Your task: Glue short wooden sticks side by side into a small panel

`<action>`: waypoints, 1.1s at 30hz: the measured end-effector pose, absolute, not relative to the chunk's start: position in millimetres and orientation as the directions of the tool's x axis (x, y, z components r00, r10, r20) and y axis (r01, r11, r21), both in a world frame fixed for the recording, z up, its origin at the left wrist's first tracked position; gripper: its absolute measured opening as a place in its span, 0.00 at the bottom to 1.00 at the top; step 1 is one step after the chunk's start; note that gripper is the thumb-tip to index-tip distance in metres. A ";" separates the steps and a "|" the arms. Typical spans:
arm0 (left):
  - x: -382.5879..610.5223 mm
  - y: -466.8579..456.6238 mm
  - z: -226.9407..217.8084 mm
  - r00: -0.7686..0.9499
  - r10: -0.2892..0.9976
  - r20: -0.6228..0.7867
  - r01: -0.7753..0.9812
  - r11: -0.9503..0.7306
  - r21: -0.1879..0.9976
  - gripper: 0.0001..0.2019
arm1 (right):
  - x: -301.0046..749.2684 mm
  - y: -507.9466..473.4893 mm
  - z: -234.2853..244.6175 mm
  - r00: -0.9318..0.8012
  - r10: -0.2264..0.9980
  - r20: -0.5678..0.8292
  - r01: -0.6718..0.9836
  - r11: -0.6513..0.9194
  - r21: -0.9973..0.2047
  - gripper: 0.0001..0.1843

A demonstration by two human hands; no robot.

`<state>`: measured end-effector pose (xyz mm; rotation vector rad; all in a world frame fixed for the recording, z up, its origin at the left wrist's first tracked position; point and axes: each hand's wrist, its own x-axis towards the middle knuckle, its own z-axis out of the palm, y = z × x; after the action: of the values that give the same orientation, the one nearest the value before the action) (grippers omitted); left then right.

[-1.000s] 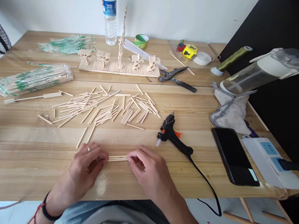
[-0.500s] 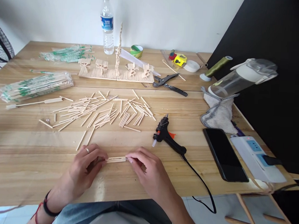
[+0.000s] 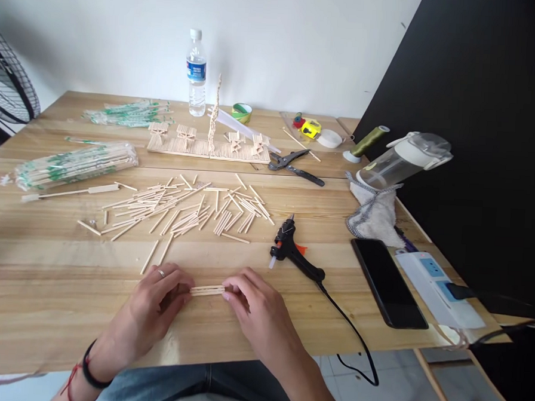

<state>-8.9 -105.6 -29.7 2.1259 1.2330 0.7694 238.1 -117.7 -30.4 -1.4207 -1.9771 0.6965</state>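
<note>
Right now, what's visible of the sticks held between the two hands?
The held sticks are slim, straight, pale and wood-like, side by side, running left to right near the front of the table. The left hand pinches one end, the right hand the other. Exact count and table contact are unclear.

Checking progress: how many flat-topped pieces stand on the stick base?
4 on the stick base: an outer left piece and inner left piece left of the tall spire, an inner right piece and outer right piece right of it. None looks hidden.

Phone (image 3: 389,283) beside power strip (image 3: 439,293); fan (image 3: 9,82) far left.
</note>
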 end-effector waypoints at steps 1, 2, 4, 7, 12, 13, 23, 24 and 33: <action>-9.7 -105.3 -29.3 0.417 0.889 0.192 0.566 -0.419 0.710 0.08 | 237.9 -117.6 -31.6 -0.242 0.955 0.174 0.643 0.292 -0.708 0.14; -10.5 -105.0 -28.8 0.419 0.889 0.183 0.564 -0.413 0.715 0.09 | 237.4 -118.2 -33.3 -0.232 0.955 0.184 0.647 0.292 -0.704 0.14; -12.2 -105.2 -27.9 0.422 0.891 0.164 0.560 -0.399 0.726 0.09 | 235.4 -121.0 -37.5 -0.197 0.958 0.207 0.659 0.286 -0.696 0.13; -13.8 -107.2 -28.1 0.418 0.896 0.149 0.555 -0.382 0.739 0.09 | 229.1 -128.3 -42.3 -0.134 0.960 0.246 0.678 0.270 -0.684 0.11; -13.3 -111.1 -26.9 0.391 0.899 0.199 0.521 -0.394 0.757 0.07 | 209.2 -144.5 -41.2 -0.075 0.962 0.263 0.736 0.231 -0.636 0.21; -13.1 -111.3 -25.5 0.383 0.899 0.213 0.513 -0.399 0.760 0.07 | 203.8 -147.7 -41.1 -0.059 0.963 0.264 0.756 0.216 -0.617 0.23; -27.4 -116.0 -10.3 0.305 0.907 0.291 0.488 -0.412 0.770 0.08 | 174.4 -150.9 -50.0 -0.017 0.943 0.333 0.841 0.193 -0.505 0.33; -30.0 -117.0 -10.1 0.298 0.910 0.287 0.489 -0.404 0.773 0.08 | 175.9 -147.9 -50.3 -0.030 0.940 0.339 0.837 0.209 -0.505 0.33; -44.1 -114.3 -3.3 0.230 0.909 0.348 0.518 -0.417 0.747 0.07 | 186.7 -123.7 -43.1 -0.139 0.924 0.355 0.763 0.329 -0.557 0.31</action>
<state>-44.1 -114.3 -3.3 2.0273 1.3062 1.0737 186.7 -123.7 -43.1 -1.4803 -1.9466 0.3189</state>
